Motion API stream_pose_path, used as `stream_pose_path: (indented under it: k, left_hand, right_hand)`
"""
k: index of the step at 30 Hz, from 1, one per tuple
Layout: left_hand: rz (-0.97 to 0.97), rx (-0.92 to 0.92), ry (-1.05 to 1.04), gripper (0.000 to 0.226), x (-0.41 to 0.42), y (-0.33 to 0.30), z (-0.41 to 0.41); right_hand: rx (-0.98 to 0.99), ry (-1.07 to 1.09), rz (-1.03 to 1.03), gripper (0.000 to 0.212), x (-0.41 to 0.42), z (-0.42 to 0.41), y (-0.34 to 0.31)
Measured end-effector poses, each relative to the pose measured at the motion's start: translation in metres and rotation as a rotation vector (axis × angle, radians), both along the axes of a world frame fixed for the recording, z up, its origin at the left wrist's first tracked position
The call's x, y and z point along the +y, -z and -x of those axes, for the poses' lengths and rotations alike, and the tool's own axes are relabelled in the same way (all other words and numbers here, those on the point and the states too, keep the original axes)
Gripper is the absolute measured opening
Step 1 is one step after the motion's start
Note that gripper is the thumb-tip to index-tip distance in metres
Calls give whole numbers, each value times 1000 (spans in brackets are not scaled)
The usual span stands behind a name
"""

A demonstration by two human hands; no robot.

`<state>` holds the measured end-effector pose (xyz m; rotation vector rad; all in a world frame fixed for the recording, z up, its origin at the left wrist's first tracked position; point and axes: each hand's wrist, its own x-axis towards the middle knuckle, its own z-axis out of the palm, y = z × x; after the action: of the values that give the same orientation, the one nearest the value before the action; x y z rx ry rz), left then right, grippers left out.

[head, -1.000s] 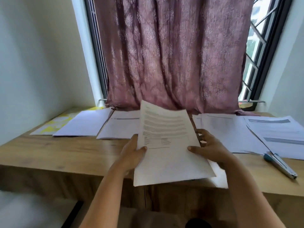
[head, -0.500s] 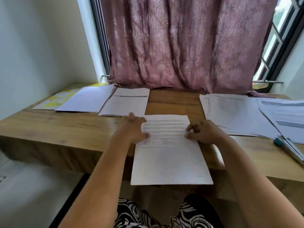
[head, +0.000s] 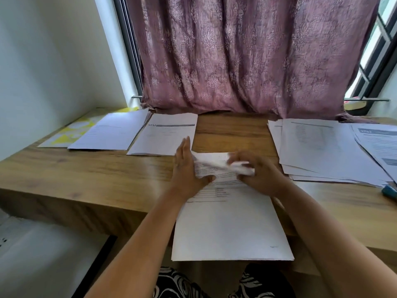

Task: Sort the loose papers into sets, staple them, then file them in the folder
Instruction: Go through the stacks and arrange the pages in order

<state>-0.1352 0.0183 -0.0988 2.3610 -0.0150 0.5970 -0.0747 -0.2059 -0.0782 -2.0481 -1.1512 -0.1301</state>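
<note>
Head view, looking down at a wooden desk [head: 90,168] before a mauve patterned curtain [head: 247,57].

Two hands, five groups of paper. Far left: a yellow-and-white sheet [head: 71,132], partly covered by a white set [head: 111,132], then a set with a dark header bar [head: 165,134] just beside it. Far right: a fanned stack [head: 322,147], overlapped at the edge of view by sheets with a blue header [head: 378,143]. One teal object [head: 390,192] at the right edge, cut off, too little shown to name.

Centre: a white set of papers [head: 232,229], printed text and a small table on its upper half, lower half blank, near edge hanging over the desk front above a black-and-white patterned lap. Top edge curled up and blurred.

Left hand [head: 187,168] at the set's upper left corner, fingers straight and together, set on edge, thumb pressing the page. Right hand [head: 257,175] at the upper right, fingers curled round the lifted, blurred top of the page.
</note>
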Motion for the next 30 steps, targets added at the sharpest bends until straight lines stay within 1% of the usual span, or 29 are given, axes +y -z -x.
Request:
stream_pose_path:
  k: [1, 2, 3, 4, 5, 6, 7, 8, 9, 10, 11, 12, 13, 14, 15, 16, 17, 18, 19, 20, 22, 25, 26, 28, 29, 30]
  left_hand:
    - [23, -23, -30, 117, 1, -2, 1]
    - [12, -40, -68, 104, 2, -4, 2]
    - [-22, -68, -108, 81, 3, -4, 1]
    - [-62, -114, -138, 54, 6, -4, -1]
    - [-86, -143, -149, 33, 7, -2, -3]
    - [-95, -143, -145, 20, 8, 0, -5]
    - [-104, -134, -144, 14, 9, 1, -5]
    - [-118, -126, -150, 12, 9, 2, -6]
    - [-129, -123, -155, 11, 8, 0, -6]
    - [-132, -128, -163, 12, 7, -2, -5]
    - [-132, -131, -170, 12, 6, -3, -4]
    - [-130, -134, -169, 13, 5, -5, -3]
    - [-127, -132, -169, 14, 5, -6, -2]
    - [-121, -128, -169, 15, 4, -6, -1]
    - [-118, -117, -165, 15, 4, -7, 0]
    - [-129, -111, -161, 16, 5, -7, -1]
    - [-146, -113, -162, 17, 6, -6, -1]
    - [-161, -120, -162, 19, 7, -4, -3]
    - [-169, -138, -159, 21, 8, -3, -3]
    - [-170, -164, -156, 23, 8, -3, -3]
    - [-185, -212, -156, 21, 6, -4, -2]
    - [-202, -247, -127, 26, 6, -6, 0]
    - [-210, -255, -123, 28, 7, -7, 1]
    - [-241, -255, -135, 31, 8, -8, 2]
    - [-250, -254, -138, 29, 8, -8, 3]
    - [-248, -266, -136, 25, 8, -7, 4]
  right_hand:
    - [147, -78, 29, 38, -2, 5, -3]
    - [307, -126, 98, 30, -4, 8, -8]
    - [466, -151, 129, 19, -7, 9, -12]
    - [572, -149, 75, 15, -8, 9, -16]
    - [612, -100, -38, 23, -9, 4, -17]
    - [591, 2, -139, 33, -8, 0, -18]
    - [502, 136, -159, 38, -8, -10, -15]
    - [352, 278, -75, 34, -8, -21, -10]
    - [185, 385, 98, 29, -10, -32, -4]
    - [83, 430, 301, 37, -12, -42, 3]
    - [38, 418, 510, 55, -15, -50, 10]
    - [-3, 399, 686, 68, -16, -54, 14]
    - [-71, 376, 801, 71, -15, -56, 16]
    - [-139, 351, 839, 70, -12, -54, 15]
    - [-160, 323, 797, 66, -11, -52, 15]
    - [-156, 286, 664, 64, -9, -47, 12]
    - [-100, 239, 480, 61, -8, -40, 9]
    - [-33, 183, 256, 54, -6, -31, 6]
    - [67, 149, 54, 41, -6, -21, 2]
    - [192, 117, -81, 38, -6, -14, -1]
    - [427, 35, -168, 51, -6, -1, -11]
    - [653, -28, -196, 64, -14, -2, -15]
    - [710, -47, -191, 68, -16, -2, -16]
    - [759, -117, -151, 66, -17, -5, -16]
    - [750, -153, -142, 64, -18, -6, -13]
    - [811, -183, -171, 64, -19, -8, -12]
